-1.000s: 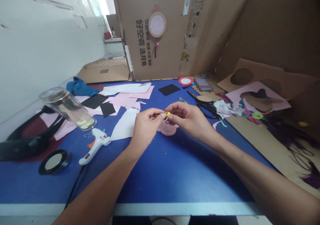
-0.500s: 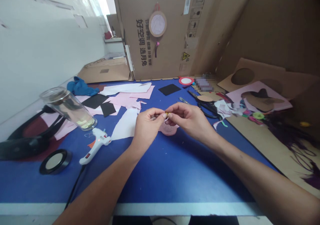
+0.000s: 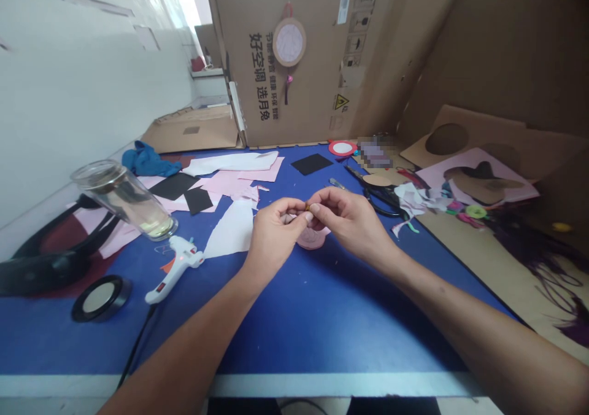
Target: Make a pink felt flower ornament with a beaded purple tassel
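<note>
Over the middle of the blue table, my left hand (image 3: 276, 231) and my right hand (image 3: 347, 218) meet at the fingertips. Both are closed in a pinch around a small gold piece (image 3: 308, 207), mostly hidden by the fingers, so its kind is unclear. Just below the fingers lies a round pink disc (image 3: 311, 239), its upper part covered by my hands. A white cloth-like sheet (image 3: 232, 231) is beside my left hand. To the left rests a white hot glue gun (image 3: 177, 267) with a small light lit on it.
On the left stand a tilted-looking glass of liquid (image 3: 129, 200) and a roll of tape (image 3: 101, 298). Scissors (image 3: 384, 203), fabric scraps (image 3: 421, 199) and purple tassels (image 3: 529, 249) lie to the right. A round ornament (image 3: 289, 42) hangs on the cardboard (image 3: 317, 108) behind.
My fingertips have closed further over the small gold piece, so less of it shows. The left thumb has shifted slightly right. Other things stay put.
</note>
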{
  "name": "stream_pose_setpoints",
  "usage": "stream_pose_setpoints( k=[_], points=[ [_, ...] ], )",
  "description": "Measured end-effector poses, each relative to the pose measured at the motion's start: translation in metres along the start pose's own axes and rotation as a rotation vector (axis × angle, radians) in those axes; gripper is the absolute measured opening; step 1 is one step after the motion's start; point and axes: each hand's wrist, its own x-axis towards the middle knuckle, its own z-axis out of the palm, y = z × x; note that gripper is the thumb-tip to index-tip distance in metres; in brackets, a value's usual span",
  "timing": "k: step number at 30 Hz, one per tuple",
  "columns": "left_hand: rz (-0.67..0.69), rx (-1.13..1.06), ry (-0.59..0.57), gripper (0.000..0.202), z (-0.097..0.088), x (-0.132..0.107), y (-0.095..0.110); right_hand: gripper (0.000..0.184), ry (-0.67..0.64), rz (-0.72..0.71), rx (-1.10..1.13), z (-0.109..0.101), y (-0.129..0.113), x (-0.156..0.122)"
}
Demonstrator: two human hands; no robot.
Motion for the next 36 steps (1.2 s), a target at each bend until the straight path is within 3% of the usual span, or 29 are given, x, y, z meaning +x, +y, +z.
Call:
stream_pose_setpoints(
  k=[13,23,27,32,36],
  points=[
    [0.081,0.239,0.006,0.006,0.002,-0.002,-0.010,0.021,-0.016,0.061,0.118,0.004,0.007,0.000],
    [0.146,0.332,0.037,0.003,0.002,-0.004,-0.008,0.020,0.022,0.014,0.041,-0.001,0.007,0.001],
    [0.156,0.334,0.038,0.011,0.003,-0.004,-0.009,0.020,0.059,-0.019,0.024,-0.005,0.004,0.002],
    [0.120,0.356,-0.032,0.012,0.002,-0.004,-0.008,0.019,0.032,-0.048,-0.014,-0.010,0.002,0.003],
    [0.126,0.298,-0.083,0.025,-0.002,-0.001,0.001,0.021,-0.036,-0.064,-0.017,-0.017,-0.003,0.004]
  ],
)
